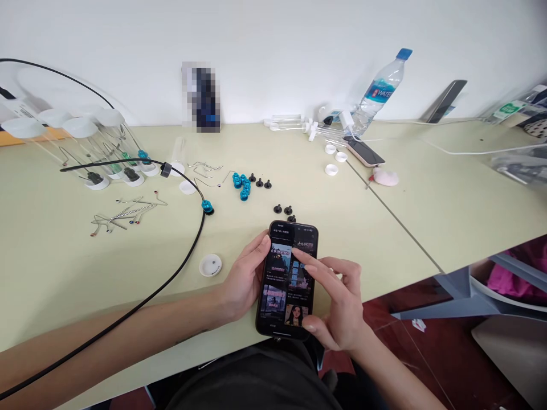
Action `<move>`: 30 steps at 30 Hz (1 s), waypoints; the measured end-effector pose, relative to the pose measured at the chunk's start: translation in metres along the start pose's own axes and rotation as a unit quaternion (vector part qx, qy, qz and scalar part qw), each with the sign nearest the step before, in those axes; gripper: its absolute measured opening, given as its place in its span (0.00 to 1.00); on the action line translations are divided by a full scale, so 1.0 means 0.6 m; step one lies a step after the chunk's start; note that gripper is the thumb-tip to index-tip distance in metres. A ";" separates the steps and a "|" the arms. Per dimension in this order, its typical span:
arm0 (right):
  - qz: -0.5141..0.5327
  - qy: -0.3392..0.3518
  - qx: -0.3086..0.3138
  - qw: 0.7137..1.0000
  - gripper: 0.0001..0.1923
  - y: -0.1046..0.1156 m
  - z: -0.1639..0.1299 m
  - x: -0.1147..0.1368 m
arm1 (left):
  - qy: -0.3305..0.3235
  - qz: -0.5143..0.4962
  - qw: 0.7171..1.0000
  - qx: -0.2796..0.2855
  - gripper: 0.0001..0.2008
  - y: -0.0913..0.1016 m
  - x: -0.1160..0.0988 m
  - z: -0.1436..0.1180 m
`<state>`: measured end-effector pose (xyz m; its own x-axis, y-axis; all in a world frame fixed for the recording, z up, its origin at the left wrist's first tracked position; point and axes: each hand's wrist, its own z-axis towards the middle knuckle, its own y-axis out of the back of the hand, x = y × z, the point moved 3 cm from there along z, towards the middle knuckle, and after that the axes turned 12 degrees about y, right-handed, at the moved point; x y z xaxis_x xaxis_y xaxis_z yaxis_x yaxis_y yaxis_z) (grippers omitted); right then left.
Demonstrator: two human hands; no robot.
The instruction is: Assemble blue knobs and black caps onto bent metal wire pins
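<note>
Black phone [282, 282] gripped in left hand [247, 273], right hand [342, 296] loosely spread over it; forward nudge could scatter screws [288, 210].

The phone [282, 287] is in the middle, by the desk's [149, 262] near edge, with the left hand [245, 279] at 9 o'clock and the right hand [342, 290] at 3. From there, pegs [277, 209] are at 12, knobs [244, 188] at 11 and a cap [211, 265] at 9. Wires [132, 212] lie at 10, with tubes [105, 149] behind them. At 1, a bottle [382, 90] is behind another phone [365, 151]. Far off at 2 are maybe bags [521, 173]; it's blurry.
</note>
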<state>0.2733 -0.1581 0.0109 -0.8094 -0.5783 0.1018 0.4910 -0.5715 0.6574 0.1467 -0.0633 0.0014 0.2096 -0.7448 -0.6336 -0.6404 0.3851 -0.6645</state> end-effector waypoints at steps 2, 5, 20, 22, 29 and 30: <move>0.002 0.002 0.005 1.000 0.30 0.001 0.002 0.000 | 0.000 -0.004 1.000 0.001 0.15 0.000 0.000 0.000; -0.002 0.052 -0.020 0.998 0.25 0.007 0.004 0.006 | 0.000 -0.010 1.000 0.001 0.15 0.001 0.001 0.000; -0.076 -0.036 -0.005 0.996 0.34 0.001 0.002 -0.002 | -0.009 0.009 1.000 -0.016 0.16 0.000 -0.004 -0.003; -0.063 -0.017 0.019 0.998 0.34 -0.001 0.004 0.000 | -0.005 0.008 1.000 -0.012 0.16 0.000 -0.003 -0.002; -0.021 0.029 0.035 0.999 0.34 -0.003 -0.003 0.003 | -0.006 0.012 1.000 0.000 0.16 0.000 -0.003 -0.002; -0.021 0.035 0.031 0.999 0.34 -0.003 -0.004 0.003 | -0.006 0.013 1.000 0.001 0.15 0.000 -0.003 -0.002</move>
<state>0.2717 -0.1598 0.0084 -0.8027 -0.5959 0.0221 0.4353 -0.5602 0.7047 0.1456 -0.0628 0.0031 0.2018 -0.7277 -0.6556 -0.6447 0.4052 -0.6482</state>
